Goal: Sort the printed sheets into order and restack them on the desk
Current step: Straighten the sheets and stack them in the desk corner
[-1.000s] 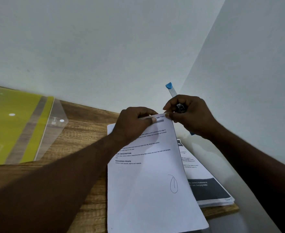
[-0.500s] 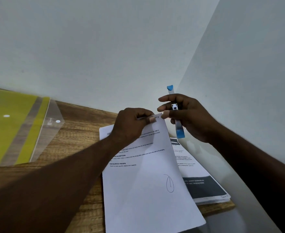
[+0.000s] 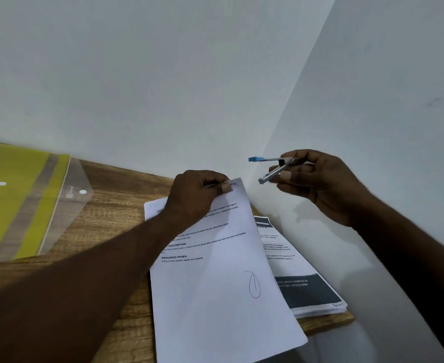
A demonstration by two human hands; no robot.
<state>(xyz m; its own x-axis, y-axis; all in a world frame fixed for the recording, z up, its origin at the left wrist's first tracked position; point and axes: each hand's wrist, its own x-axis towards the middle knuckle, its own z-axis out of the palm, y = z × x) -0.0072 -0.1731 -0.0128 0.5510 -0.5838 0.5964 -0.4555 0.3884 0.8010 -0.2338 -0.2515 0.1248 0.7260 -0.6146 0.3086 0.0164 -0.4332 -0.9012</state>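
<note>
Corner pinched, stapler point(image 3: 273, 169) apart
The left hand point(image 3: 197, 197) pinches the sheets' point(image 3: 215, 284) top corner; the right hand point(image 3: 320, 182), at its three o'clock, grips the stapler.

The sheet point(image 3: 215, 297) is white with black print. The folder point(image 3: 6, 205) is yellow, grey-striped. The desk point(image 3: 111, 218) is brown wood-grain. The tool point(image 3: 273, 173) is silver, blue-tipped.

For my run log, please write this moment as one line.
left hand: pinches top corner of sheets | right hand: holds blue-tipped metal tool, apart from sheets | second stack: on desk
</note>
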